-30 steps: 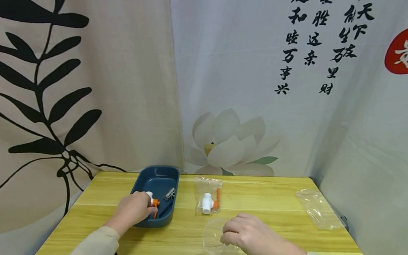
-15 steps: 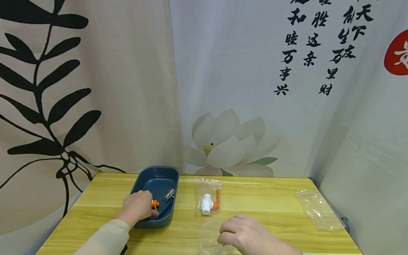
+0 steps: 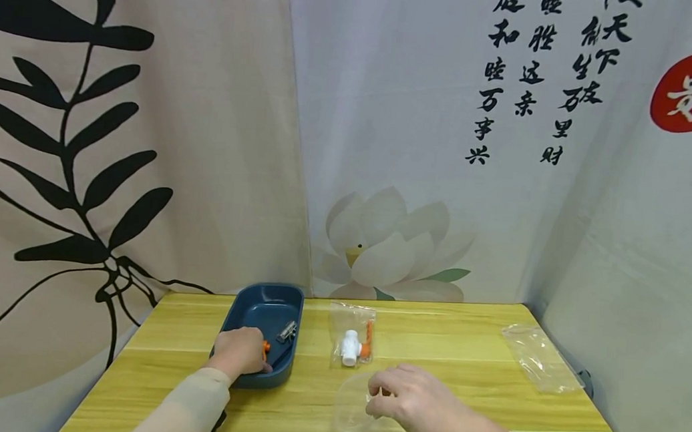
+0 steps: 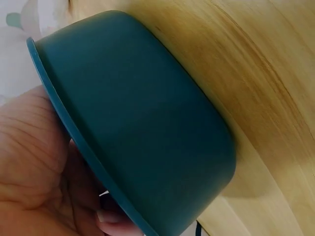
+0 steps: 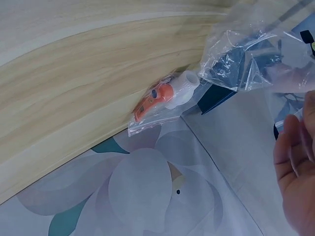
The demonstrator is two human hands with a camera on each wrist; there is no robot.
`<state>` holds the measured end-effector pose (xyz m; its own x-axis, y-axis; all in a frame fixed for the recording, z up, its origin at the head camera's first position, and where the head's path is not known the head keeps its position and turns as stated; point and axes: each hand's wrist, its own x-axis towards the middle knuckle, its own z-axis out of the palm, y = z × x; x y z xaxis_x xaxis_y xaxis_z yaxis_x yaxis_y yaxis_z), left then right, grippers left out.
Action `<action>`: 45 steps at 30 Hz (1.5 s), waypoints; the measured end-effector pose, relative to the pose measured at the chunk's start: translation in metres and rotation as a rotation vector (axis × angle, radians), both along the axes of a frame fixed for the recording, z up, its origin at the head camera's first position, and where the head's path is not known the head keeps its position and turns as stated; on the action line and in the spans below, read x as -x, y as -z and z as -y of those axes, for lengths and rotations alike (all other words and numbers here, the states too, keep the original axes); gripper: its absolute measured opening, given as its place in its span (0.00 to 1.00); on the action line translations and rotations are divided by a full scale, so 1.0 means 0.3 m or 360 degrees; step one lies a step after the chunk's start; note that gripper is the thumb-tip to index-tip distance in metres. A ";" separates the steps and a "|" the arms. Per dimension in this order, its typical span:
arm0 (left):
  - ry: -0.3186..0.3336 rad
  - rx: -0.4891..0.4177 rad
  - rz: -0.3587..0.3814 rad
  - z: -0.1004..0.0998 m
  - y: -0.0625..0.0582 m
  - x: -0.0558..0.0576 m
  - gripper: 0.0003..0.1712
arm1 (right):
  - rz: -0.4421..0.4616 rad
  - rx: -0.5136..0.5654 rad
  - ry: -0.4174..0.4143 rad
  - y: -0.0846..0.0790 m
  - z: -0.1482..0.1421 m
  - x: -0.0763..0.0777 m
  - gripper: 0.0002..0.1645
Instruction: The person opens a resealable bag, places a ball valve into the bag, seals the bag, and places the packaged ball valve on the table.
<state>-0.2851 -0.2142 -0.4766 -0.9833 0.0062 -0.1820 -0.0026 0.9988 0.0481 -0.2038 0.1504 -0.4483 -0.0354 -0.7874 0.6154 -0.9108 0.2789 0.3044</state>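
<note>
My left hand [image 3: 242, 352] reaches over the near-left rim of the dark blue tray [image 3: 268, 297], its fingers down inside. Beside them the orange part of a plastic valve [image 3: 266, 349] shows, the rest hidden under the hand; whether the fingers hold it I cannot tell. The left wrist view has the tray's outer wall [image 4: 138, 98] in front, with the hand [image 4: 34, 162] bent over its lip. My right hand [image 3: 411, 404] pinches a clear plastic bag [image 3: 352, 404] over the table; the right wrist view shows this bag [image 5: 246, 59] hanging crumpled and see-through.
A metal clip-like piece [image 3: 286, 332] lies in the tray. Right of the tray, a white valve with an orange lever [image 3: 351, 347] lies in its own clear bag. Another clear bag [image 3: 544, 357] is at the table's right edge. Printed curtains [image 3: 425, 114] stand behind.
My left hand has moved slightly right inside the tray and now covers the valve's white part. The right hand has shifted a little left with the bag.
</note>
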 end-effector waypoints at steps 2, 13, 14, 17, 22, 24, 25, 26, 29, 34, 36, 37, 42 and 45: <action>-0.0012 0.0001 0.0026 -0.006 0.001 0.000 0.27 | -0.0033 0.0046 -0.0018 -0.002 0.005 0.000 0.11; -0.0055 0.0067 0.0157 -0.020 0.007 0.014 0.21 | -0.0031 0.0138 -0.0096 -0.018 0.014 -0.004 0.06; -0.0051 0.0068 0.0163 -0.020 0.007 0.015 0.18 | -0.0028 0.0133 -0.0102 -0.015 0.012 -0.002 0.07; -0.0031 0.0083 0.0172 -0.022 0.009 0.014 0.09 | -0.0021 0.0114 -0.0110 0.000 0.006 0.003 0.07; -0.0021 0.0086 0.0140 -0.026 -0.001 0.004 0.09 | 0.0012 0.0094 -0.0093 0.022 -0.003 0.006 0.06; -0.0025 0.0070 0.0096 -0.025 -0.013 -0.005 0.11 | 0.0030 0.0093 -0.0081 0.026 -0.006 0.006 0.06; -0.0028 0.0060 0.0071 -0.023 -0.020 -0.011 0.11 | 0.0034 0.0091 -0.0076 0.028 -0.008 0.005 0.06; -0.0028 0.0052 0.0043 -0.021 -0.027 -0.017 0.11 | 0.0033 0.0089 -0.0074 0.028 -0.009 0.005 0.06; -0.0028 0.0045 -0.0034 -0.009 -0.052 -0.035 0.10 | 0.0032 0.0083 -0.0066 0.029 -0.014 0.005 0.06; -0.0082 0.0001 -0.0222 0.019 -0.083 -0.060 0.08 | 0.0059 0.0083 -0.0035 0.030 -0.022 0.002 0.06; -0.0094 -0.0033 -0.0331 0.032 -0.093 -0.071 0.07 | 0.0066 0.0083 -0.0016 0.031 -0.024 -0.001 0.06; -0.0096 -0.0054 -0.0388 0.039 -0.098 -0.077 0.06 | 0.0073 0.0083 -0.0006 0.032 -0.025 -0.001 0.07; -0.0065 -0.0120 -0.0691 0.069 -0.134 -0.118 0.03 | 0.0077 0.0082 0.0032 0.034 -0.026 -0.003 0.09; -0.0018 -0.0172 -0.0872 0.081 -0.157 -0.155 0.04 | 0.0080 0.0085 0.0053 0.034 -0.026 -0.003 0.07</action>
